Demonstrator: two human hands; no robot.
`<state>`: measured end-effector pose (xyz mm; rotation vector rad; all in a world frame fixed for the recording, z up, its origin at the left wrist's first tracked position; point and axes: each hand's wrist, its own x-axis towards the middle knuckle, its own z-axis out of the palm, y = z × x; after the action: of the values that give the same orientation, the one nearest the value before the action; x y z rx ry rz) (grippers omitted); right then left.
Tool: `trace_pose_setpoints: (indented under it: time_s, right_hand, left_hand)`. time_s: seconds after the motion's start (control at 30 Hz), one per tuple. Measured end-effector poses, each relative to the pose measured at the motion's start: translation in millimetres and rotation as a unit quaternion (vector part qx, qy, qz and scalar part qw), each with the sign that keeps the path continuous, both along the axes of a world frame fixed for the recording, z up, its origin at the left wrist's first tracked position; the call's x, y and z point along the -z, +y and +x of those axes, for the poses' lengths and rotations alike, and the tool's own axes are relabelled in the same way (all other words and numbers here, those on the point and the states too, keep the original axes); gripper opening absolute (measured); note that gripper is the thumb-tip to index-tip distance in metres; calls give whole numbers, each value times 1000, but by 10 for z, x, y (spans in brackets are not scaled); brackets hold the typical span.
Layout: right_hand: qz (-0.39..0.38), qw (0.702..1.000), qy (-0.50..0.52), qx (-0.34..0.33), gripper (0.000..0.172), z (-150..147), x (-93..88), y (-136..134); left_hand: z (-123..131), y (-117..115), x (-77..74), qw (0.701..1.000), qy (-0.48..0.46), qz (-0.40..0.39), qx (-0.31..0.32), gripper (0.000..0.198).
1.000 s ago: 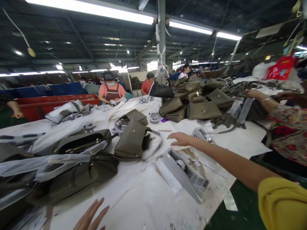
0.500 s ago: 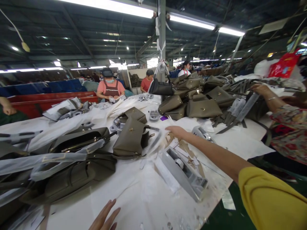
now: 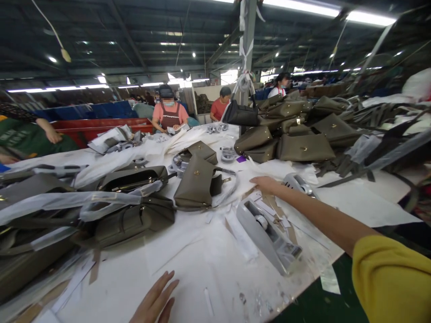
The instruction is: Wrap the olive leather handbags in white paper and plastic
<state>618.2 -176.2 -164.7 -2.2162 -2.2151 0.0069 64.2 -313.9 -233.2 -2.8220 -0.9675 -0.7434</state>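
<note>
My left hand [image 3: 156, 299] is low over the white-covered table, its fingers spread, with nothing in it. My right hand [image 3: 266, 185] reaches across to a pile of thin white sheets and brown card scraps [image 3: 278, 208], touching the pile's far edge. Its fingertips point left and are partly hidden, so I cannot make out any grip. Just nearer than that hand is a grey tape dispenser [image 3: 266, 233]. A dark olive handbag [image 3: 194, 181] with a gold clasp stands left of the right hand, its strap wrapped in white film.
More olive bags [image 3: 134, 220] with wrapped straps crowd the left side. A heap of bags [image 3: 305, 146] fills the back right near a pillar [image 3: 248, 49]. A second dispenser [image 3: 298, 185] lies behind my right forearm. Co-workers [image 3: 170, 112] are across the table, before a red bin [image 3: 76, 128].
The view has swung right-to-left, so the scene sits further right in it. My left hand stays low and spread; my right hand stays at the paper pile. The co-worker's arm at right has left view.
</note>
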Motion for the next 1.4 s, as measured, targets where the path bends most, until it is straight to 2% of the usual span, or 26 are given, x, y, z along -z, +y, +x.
trace_pose_setpoints:
  time_s: [0.1,0.23,0.37,0.5,0.67,0.77,0.87,0.97,1.03,1.1,1.2,1.3,1.33,1.4]
  right_hand:
    - [39,997,-11,66,35,-100,-150,39]
    - [102,984,-21,144,40,-281,-459,241]
    - [145,972,-19,185,43,-357,-712,384]
    - [169,963,-16,208,48,-330,-823,381]
    - [160,970,-20,183,54,-305,-739,222]
    - [122,984,-19,127,51,-344,-532,67]
    - [44,997,-14,60,44,-384,-258,-93]
    - [-18,1000,-14,16,49,-372,-85,-234]
    - [-29,999,-19,10,55,-342,-97,-327]
    - [-18,999,-28,15,55,-328,-204,-440]
    - [39,999,-36,11,48,-426,-437,-670]
    - [138,987,10,-77,43,-728,-580,-914]
    - [155,980,36,-117,42,-864,-588,-979]
    - [141,969,85,-185,41,-1153,-550,-1077]
  left_hand:
    - [147,-69,-43,1000,-20,-18,-15,42]
    - [418,-59,-152,999,-42,-18,-8,38]
    - [685,6,-273,997,-67,-36,-2,35]
    - [965,91,-365,993,-67,-94,17,36]
    - [1456,254,-374,979,-14,-193,64,39]
    - [1745,381,-279,969,41,-233,67,49]
    - [1906,463,-178,958,77,-271,59,59]
    - [1880,453,-164,953,37,-295,67,55]
    - [1753,421,-188,954,-24,-293,53,49]
    - [1546,406,-193,960,-72,-271,-11,44]
    - [1143,442,-118,954,-96,-243,-149,45]
    - [789,522,8,941,-105,-245,-207,50]
    - [709,552,37,940,-109,-246,-209,50]
    - [602,612,50,938,-125,-245,-211,48]
